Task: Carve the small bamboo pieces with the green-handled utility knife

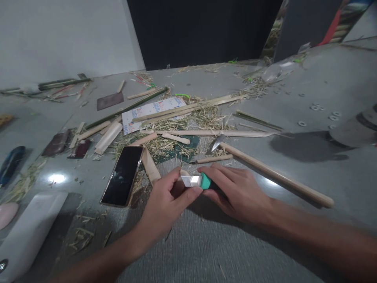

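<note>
My right hand (232, 188) is closed round a utility knife (205, 181) with a green body and a metal blade holder, its blade pointing left. My left hand (169, 198) is closed on a small pale wooden piece (184, 173), mostly hidden by the fingers and the blade. The left thumb presses near the blade holder. Just beyond the hands lies a thin carving tool (215, 158) with a wooden handle. A hammer (273, 173) with a long wooden handle rests on the right. Left of my left hand is a dark-screened phone (123, 175).
Shavings (206, 116), bamboo strips (212, 133) and a printed white sheet (147, 112) lie ahead. Several washers (334, 116) are near a cylinder (353, 127) on the right. Brown sandpaper-like pieces (110, 101) and a white elongated object (32, 232) lie left.
</note>
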A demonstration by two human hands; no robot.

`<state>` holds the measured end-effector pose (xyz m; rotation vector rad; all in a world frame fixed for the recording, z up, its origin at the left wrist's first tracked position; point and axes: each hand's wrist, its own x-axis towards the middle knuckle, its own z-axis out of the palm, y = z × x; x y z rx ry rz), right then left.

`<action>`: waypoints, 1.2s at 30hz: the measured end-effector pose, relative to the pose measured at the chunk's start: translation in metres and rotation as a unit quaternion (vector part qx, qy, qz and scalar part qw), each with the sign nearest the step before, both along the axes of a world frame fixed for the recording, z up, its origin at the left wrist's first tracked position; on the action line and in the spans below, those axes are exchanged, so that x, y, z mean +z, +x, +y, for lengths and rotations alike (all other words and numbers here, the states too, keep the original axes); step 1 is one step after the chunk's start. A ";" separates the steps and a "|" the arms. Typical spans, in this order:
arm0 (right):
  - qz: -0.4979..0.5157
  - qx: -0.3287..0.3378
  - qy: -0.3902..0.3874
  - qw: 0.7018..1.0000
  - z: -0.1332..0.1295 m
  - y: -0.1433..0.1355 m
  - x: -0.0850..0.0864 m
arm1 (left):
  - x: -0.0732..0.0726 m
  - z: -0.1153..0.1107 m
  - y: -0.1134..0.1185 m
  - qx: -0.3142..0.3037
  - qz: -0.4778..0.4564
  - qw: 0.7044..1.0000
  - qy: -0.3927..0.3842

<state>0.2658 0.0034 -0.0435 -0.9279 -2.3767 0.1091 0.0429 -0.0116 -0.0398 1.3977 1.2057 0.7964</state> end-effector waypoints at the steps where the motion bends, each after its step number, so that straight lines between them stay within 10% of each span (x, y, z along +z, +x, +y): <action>1: 0.001 0.000 0.000 1.000 0.000 0.000 0.000 | 0.000 0.000 0.000 -0.002 -0.007 1.000 -0.001; 36: 0.003 -0.019 0.006 1.000 0.000 0.000 -0.001 | 0.003 -0.003 0.005 0.038 -0.004 0.999 -0.033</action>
